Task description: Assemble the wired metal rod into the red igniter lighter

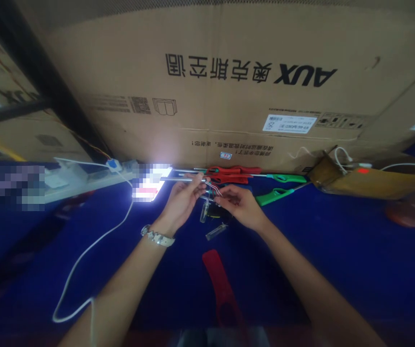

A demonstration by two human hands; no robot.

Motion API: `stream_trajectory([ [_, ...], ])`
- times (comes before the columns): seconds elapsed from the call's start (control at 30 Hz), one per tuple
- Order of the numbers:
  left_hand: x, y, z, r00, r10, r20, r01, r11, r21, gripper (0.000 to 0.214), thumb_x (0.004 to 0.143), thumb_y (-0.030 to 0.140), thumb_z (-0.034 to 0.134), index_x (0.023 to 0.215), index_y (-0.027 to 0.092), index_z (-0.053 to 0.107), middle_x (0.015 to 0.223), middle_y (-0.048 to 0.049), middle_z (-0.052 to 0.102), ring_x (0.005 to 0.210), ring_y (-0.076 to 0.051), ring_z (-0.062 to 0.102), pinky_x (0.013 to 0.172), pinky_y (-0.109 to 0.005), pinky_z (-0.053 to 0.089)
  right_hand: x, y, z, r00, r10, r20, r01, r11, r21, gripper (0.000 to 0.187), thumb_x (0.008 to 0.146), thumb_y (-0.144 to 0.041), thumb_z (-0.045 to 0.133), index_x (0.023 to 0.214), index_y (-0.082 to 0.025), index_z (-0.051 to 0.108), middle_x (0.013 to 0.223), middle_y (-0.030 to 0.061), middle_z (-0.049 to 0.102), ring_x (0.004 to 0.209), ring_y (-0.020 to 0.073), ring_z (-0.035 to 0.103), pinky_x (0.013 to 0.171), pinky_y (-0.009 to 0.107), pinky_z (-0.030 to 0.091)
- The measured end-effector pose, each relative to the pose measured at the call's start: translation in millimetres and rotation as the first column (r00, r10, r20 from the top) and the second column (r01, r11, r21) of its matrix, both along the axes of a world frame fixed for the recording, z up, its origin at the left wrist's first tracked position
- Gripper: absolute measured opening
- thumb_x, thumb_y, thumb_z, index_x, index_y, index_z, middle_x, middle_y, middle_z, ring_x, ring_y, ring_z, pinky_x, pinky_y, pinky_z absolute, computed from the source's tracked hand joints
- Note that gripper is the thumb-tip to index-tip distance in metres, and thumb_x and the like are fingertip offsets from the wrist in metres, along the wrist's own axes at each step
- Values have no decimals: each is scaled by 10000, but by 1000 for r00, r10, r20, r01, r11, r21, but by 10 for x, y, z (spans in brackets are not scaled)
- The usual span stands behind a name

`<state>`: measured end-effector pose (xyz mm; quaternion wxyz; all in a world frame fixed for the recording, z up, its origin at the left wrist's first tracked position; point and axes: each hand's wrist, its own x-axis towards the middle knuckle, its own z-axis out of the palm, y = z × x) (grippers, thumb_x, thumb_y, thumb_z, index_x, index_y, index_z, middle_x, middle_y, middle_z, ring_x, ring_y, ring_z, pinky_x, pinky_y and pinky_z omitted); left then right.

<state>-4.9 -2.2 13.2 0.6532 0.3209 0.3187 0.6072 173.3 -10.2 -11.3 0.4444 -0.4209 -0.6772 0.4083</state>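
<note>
My left hand (183, 197) is closed around a thin metal lighter tube (182, 179) that points left. My right hand (239, 205) pinches fine red and white wires (214, 188) coming from the tube's end. Between and just below the hands lie a small clear fuel cylinder (204, 211) and another clear part (216, 231) on the blue cloth. A watch (157, 236) sits on my left wrist.
A red lighter shell half (222, 289) lies near me. Red (232, 174) and green (278, 195) long lighters lie against a big cardboard box (229, 86). A lit phone (151, 185), white cable (84, 255), power strip (84, 176) at left; open brown box (369, 183) at right.
</note>
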Motion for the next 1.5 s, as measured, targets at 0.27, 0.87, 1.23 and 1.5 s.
stream_trajectory([
  [0.27, -22, -6, 43, 999, 52, -2, -52, 999, 11, 231, 671, 252, 893, 725, 151, 693, 791, -16, 719, 711, -90, 634, 737, -219, 500, -11, 3, 35, 996, -63, -65, 65, 997, 29, 325, 823, -517, 712, 850, -193, 705, 749, 16, 710, 615, 137, 609, 574, 263, 485],
  [0.87, 170, 117, 200, 983, 162, -82, -163, 987, 4, 284, 648, 321, 895, 676, 150, 670, 676, -1, 661, 655, -102, 605, 665, -246, 475, -99, 82, 29, 992, -119, 52, 112, 987, 112, 365, 779, -429, 763, 1061, -206, 699, 1029, 59, 749, 951, 219, 694, 912, 384, 532],
  [1.23, 299, 500, 299, 995, 95, -36, -96, 995, -16, 263, 689, 300, 873, 768, 166, 660, 756, -7, 671, 658, -90, 593, 698, -257, 492, -6, 497, 143, 953, -118, -278, 84, 988, -132, 378, 596, -460, 842, 788, -198, 649, 775, 3, 723, 765, 194, 697, 793, 348, 561],
  [1.5, 252, 621, 17, 894, 108, -435, -154, 986, -70, 452, 714, 536, 820, 664, 141, 608, 665, -53, 678, 503, -104, 591, 505, -227, 463, 448, 751, 106, 989, -133, 62, 138, 987, -77, 229, 679, -315, 785, 775, -175, 632, 674, -15, 669, 512, 112, 582, 534, 254, 485],
])
